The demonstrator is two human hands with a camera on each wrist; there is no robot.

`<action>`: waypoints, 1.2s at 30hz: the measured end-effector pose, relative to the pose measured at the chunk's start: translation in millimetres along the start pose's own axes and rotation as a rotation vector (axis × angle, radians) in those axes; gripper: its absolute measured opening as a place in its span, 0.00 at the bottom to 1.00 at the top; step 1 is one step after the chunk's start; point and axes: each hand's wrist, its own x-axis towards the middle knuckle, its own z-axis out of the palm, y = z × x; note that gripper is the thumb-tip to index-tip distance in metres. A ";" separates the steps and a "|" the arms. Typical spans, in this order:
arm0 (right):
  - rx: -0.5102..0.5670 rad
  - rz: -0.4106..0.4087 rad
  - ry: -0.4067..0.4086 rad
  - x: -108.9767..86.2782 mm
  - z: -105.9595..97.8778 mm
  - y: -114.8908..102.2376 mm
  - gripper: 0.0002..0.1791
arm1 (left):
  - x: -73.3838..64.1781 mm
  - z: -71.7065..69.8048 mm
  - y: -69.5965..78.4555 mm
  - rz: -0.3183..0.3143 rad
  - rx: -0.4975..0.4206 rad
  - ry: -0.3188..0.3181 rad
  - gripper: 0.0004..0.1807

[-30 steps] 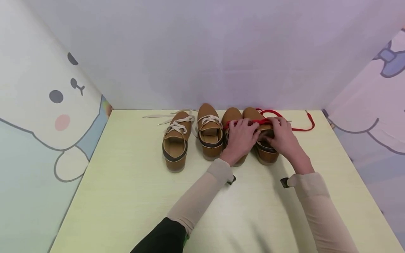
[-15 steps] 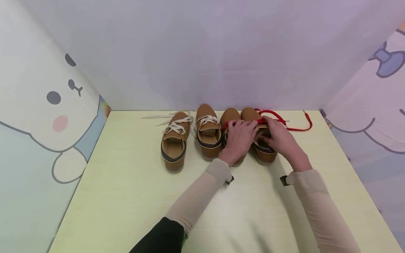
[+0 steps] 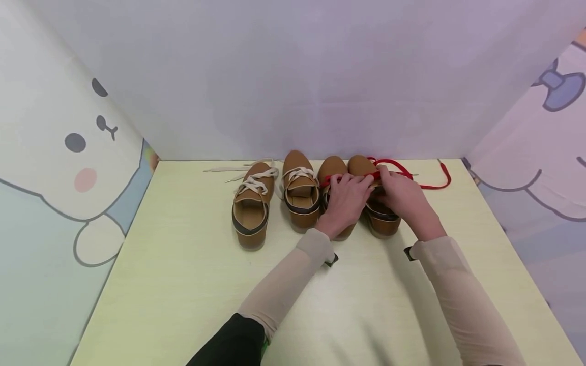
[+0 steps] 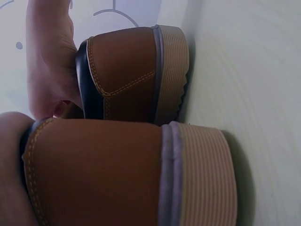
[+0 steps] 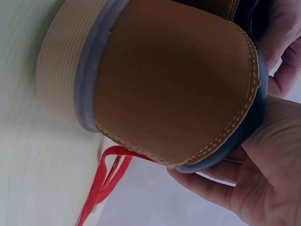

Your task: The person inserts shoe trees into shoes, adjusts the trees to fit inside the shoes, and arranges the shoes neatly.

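Two brown shoes with red laces stand side by side toward the right of the row. My left hand (image 3: 344,201) reaches over the left shoe (image 3: 332,166), its bent fingertips at the red shoelace (image 3: 376,176) of the rightmost shoe (image 3: 383,223). My right hand (image 3: 405,198) bends over that rightmost shoe, thumb side down at its opening and fingertips on the same lace. The right wrist view shows the right hand (image 5: 263,183) beside the dark padded collar (image 5: 221,157); the fingertips are hidden behind it. The lace's knot area is covered by the fingers.
Two matching brown shoes with white laces, one tilted (image 3: 251,213) and one straight (image 3: 302,198), stand to the left. A loose red lace end (image 3: 441,184) trails right on the pale table (image 3: 192,284). White cloth walls (image 3: 293,76) rise behind and at both sides.
My right hand has shifted slightly left and closer over the rightmost shoe's opening. The left hand stays almost in place; the shoes stay put while the view drifts slightly.
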 end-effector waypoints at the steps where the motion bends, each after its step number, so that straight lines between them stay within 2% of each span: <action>1: -0.017 -0.003 -0.005 0.9 -0.9 -0.5 0.40 | 0.1 0.1 0.0 0.002 -0.001 -0.001 0.12; 7: -0.054 -0.020 0.007 3.2 -1.3 0.3 0.34 | 0.9 -1.4 2.9 0.006 0.001 -0.024 0.11; 12: 0.073 0.042 0.011 2.5 5.3 11.8 0.34 | 1.5 -3.2 3.8 -0.020 0.003 -0.034 0.11; 18: 0.241 0.081 -0.083 1.9 1.5 23.9 0.35 | 4.2 -2.8 2.9 -0.048 -0.003 -0.033 0.13; 21: 0.293 0.071 -0.099 -0.6 -0.3 28.7 0.33 | 6.5 -3.9 4.4 -0.074 0.000 -0.067 0.18; 25: 0.353 0.065 -0.062 -4.9 2.3 34.7 0.30 | 12.6 -5.9 9.6 -0.132 0.011 -0.134 0.25; 32: 0.420 0.145 -0.046 -16.0 11.4 36.0 0.31 | 22.7 -6.9 16.0 -0.210 0.061 -0.205 0.25; 36: 0.445 0.173 -0.049 -19.5 12.0 36.1 0.32 | 25.9 -8.5 17.4 -0.214 0.083 -0.222 0.27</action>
